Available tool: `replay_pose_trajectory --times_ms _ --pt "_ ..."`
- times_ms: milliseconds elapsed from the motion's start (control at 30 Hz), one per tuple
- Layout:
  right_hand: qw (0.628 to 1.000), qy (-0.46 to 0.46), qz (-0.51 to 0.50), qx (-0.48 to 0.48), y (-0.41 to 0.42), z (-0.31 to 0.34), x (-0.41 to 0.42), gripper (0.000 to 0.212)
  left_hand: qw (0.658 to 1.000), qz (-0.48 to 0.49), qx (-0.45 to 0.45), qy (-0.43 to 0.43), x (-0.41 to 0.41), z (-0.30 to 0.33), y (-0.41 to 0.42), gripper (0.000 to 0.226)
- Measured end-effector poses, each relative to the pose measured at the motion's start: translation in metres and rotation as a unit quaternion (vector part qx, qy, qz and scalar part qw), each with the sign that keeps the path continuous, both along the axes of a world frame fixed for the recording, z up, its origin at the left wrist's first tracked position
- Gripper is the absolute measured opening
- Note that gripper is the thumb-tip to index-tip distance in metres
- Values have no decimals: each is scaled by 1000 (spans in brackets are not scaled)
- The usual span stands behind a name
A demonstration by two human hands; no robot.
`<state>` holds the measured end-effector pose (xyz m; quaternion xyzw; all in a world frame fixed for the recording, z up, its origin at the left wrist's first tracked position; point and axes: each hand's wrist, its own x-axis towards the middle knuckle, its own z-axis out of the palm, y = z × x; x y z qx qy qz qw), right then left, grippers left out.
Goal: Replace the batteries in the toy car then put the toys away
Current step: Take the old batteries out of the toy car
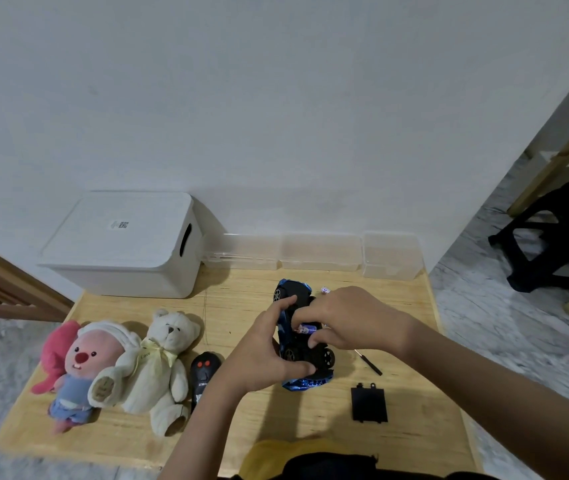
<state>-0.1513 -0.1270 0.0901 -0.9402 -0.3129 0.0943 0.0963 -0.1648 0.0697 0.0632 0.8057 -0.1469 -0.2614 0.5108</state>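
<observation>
Left hand lies nearest, thumb and fingers curled round one blue toy car, gripping its left side. Car lies wheels-up on the wooden table, right of centre, long axis running from near edge toward the wall. Right hand curls over the underside, fingertips pinching one battery. One black cover, one screwdriver, one remote, two plush toys, one white bin.
</observation>
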Motion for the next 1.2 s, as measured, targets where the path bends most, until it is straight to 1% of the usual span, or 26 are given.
replay_pose_trajectory --times_ms 67,267,500,600,800,1033,1200 --pt "1000 -7 18 -14 0 -1 2 24 1000 -2 -8 10 0 2 1 95" --pt "997 -23 59 -34 2 0 7 26 1000 -10 6 10 2 3 3 97" --pt "994 -16 79 -68 -1 -3 6 27 1000 -5 -10 1 3 3 5 94" --pt "996 -16 61 -62 -5 -5 2 30 1000 -7 -2 -3 5 5 5 94" --pt "995 -43 68 -66 -5 -5 0 38 1000 -25 -3 8 9 3 7 91" --pt "993 -50 90 -63 -3 -1 2 35 999 -47 25 8 14 3 8 87" --pt "992 -50 106 -55 -3 -1 4 34 998 -51 31 2 14 5 8 90"
